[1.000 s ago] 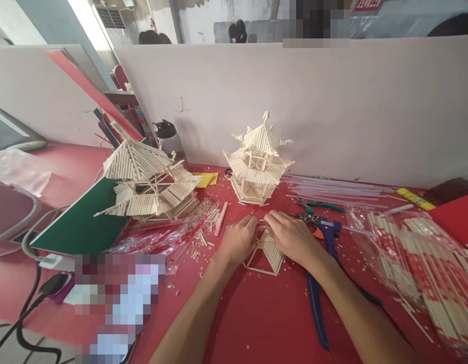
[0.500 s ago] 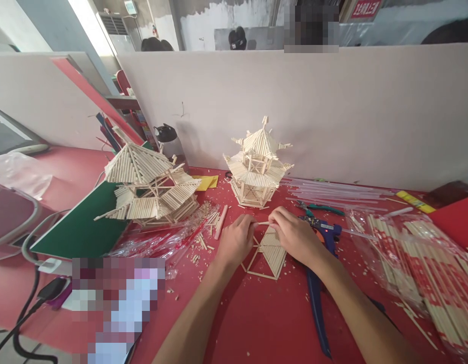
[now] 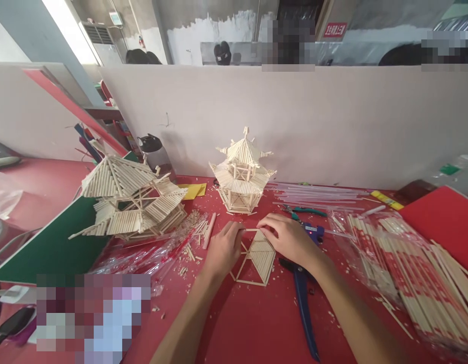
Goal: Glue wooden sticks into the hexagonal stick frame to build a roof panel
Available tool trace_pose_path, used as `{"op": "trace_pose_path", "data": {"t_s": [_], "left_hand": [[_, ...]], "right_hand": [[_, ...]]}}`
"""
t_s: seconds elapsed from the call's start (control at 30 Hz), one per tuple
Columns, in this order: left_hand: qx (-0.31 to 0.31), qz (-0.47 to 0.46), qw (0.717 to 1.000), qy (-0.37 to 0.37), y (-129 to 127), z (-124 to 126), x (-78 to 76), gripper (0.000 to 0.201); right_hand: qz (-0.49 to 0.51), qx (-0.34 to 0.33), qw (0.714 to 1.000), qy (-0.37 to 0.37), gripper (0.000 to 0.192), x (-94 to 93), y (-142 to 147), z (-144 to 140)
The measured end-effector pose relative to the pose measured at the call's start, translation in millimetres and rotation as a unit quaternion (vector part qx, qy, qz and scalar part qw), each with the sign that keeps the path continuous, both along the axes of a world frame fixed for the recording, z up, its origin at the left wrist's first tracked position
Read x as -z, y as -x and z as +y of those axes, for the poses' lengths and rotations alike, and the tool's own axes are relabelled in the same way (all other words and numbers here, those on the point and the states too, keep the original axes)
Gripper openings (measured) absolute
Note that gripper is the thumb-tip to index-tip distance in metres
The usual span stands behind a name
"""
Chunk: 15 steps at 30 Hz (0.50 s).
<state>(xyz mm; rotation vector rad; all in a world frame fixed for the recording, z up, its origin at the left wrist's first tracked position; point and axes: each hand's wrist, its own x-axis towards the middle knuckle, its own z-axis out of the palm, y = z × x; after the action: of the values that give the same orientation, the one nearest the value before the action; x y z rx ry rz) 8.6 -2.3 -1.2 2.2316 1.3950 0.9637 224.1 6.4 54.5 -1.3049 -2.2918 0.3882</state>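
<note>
A flat hexagonal frame of thin wooden sticks (image 3: 256,260) lies on the red table (image 3: 249,323), part of it filled with parallel sticks. My left hand (image 3: 222,248) rests at its left far corner. My right hand (image 3: 289,238) rests at its right far corner. Both hands pinch a short stick (image 3: 250,230) laid along the frame's far edge. Just behind stands a small two-tier pagoda model of sticks (image 3: 241,172).
A larger stick roof model (image 3: 130,199) sits on a green board (image 3: 52,247) at left. A blue glue gun (image 3: 304,303) and pliers (image 3: 304,210) lie right of my hands. Packs of chopsticks (image 3: 404,273) fill the right side. A white partition (image 3: 294,121) closes the back.
The view has shifted, so everything sits lower and further left. My hands have spread slightly, showing more of the frame, and the short stick now lies on its far edge.
</note>
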Motion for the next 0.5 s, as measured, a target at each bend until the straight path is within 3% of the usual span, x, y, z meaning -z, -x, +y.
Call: {"op": "trace_pose_path", "data": {"t_s": [0.17, 0.37, 0.5], "left_hand": [[0.020, -0.005, 1.000, -0.001, 1, 0, 1.3, 0.019], [0.051, -0.001, 0.999, 0.000, 4, -1, -6.9, 0.020], [0.059, -0.008, 0.998, 0.006, 6, -8, -15.4, 0.020]], "right_hand": [[-0.023, -0.001, 1.000, 0.002, 0.005, -3.2, 3, -5], [-0.055, 0.005, 0.998, -0.012, 0.015, -10.5, 3, -8], [-0.047, 0.007, 0.998, -0.035, 0.015, -16.2, 4, -25]]}}
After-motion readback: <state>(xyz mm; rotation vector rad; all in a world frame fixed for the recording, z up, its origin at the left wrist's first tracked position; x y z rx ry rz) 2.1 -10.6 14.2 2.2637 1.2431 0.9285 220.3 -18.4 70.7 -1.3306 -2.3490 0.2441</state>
